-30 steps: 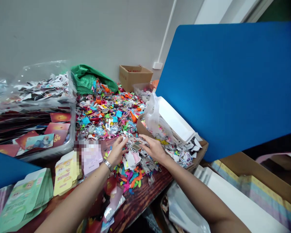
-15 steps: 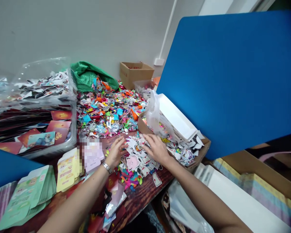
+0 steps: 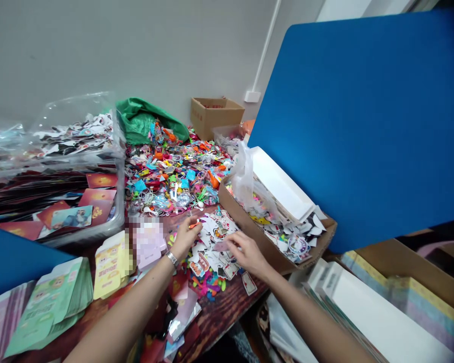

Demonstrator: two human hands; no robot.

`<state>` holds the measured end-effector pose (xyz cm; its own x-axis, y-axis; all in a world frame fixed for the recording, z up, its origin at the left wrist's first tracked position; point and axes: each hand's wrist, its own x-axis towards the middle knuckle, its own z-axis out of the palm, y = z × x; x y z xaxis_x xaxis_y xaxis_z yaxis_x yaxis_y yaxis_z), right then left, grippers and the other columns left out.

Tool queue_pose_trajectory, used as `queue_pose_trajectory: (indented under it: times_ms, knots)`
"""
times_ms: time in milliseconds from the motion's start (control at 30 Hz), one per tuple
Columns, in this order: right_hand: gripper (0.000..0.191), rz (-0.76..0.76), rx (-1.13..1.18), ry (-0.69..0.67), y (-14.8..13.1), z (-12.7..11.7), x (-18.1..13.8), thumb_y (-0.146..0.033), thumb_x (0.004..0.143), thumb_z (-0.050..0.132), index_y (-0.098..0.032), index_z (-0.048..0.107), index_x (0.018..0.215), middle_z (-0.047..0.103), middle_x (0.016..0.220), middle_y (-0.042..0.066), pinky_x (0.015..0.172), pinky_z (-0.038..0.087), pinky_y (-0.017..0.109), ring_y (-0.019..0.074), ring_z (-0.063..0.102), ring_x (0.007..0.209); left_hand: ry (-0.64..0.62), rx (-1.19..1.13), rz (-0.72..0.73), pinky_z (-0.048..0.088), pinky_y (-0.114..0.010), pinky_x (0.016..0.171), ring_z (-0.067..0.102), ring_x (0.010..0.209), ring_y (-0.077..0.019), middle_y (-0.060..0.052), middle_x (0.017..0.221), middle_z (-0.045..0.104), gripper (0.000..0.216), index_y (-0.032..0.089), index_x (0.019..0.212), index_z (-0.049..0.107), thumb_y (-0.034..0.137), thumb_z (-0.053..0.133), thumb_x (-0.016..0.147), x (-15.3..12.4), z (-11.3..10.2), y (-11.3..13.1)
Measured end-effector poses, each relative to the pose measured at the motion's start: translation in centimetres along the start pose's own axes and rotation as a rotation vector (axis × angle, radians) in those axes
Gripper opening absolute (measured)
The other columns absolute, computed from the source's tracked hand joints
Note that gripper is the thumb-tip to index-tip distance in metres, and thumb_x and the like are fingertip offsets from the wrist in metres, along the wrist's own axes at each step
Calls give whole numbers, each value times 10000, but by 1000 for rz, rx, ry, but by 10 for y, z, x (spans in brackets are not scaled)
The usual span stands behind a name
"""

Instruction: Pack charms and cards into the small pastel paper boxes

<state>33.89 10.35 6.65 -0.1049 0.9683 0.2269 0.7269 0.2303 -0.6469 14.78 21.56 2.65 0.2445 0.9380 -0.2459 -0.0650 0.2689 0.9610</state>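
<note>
Picking through paper cutouts (image 3: 216, 233) seems underway: right hand (image 3: 247, 253) pinches a pinkish piece (image 3: 221, 246), left hand (image 3: 184, 239) apparently an orange piece (image 3: 193, 226), each needing lifting clear.

Looks like a small-goods workshop — a broad heap of multicoloured plastic trinkets (image 3: 177, 174), an open brown cardboard box (image 3: 220, 123) and stacked green paper packets (image 3: 47, 302) crowd a reddish-brown wood-grained table (image 3: 227, 308).

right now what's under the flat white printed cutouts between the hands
Small multicoloured pieces show at the near edge of the flat white printed cutouts, partly overlapped; the dark red wood-grain table shows beside them. Whatever is under the middle is covered.
</note>
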Motion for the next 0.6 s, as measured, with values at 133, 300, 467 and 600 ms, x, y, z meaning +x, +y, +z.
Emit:
queue_pose_trajectory:
  times_ms: [133, 300, 467, 600]
  knots:
    - [199, 85, 52, 145, 8, -28, -3, -285, 955, 474, -206, 635, 1041, 698, 982, 46, 809, 493, 292, 184, 648, 896, -51, 156, 69, 486, -367, 829, 605, 895, -175, -34, 982, 649, 269, 160, 980, 641, 205, 726, 729, 3, 3, 1]
    - [244, 138, 83, 388, 12, -56, -11, -334, 940, 510, -217, 646, 1107, 690, 1060, 61, 859, 501, 330, 196, 644, 950, -72, 202, 135, 480, -293, 716, 604, 801, -174, -33, 907, 649, 508, 199, 1042, 658, 65, 716, 556, 2, 12, 10]
    - [330, 216, 70, 630, 9, -90, -19, -405, 904, 568, -196, 642, 1150, 676, 888, 39, 637, 507, 269, 148, 603, 699, -102, 188, 209, 462, -251, 635, 596, 760, -150, -44, 987, 646, 524, 204, 1114, 634, 135, 676, 596, -2, 7, 27]
    - [347, 248, -171, 790, 34, -119, -34, -416, 898, 569, -185, 657, 1141, 683, 862, 41, 624, 488, 268, 148, 590, 670, -94, 222, 247, 467, -263, 653, 596, 789, -167, -52, 973, 651, 480, 197, 1087, 649, 166, 684, 609, -5, 1, 26]
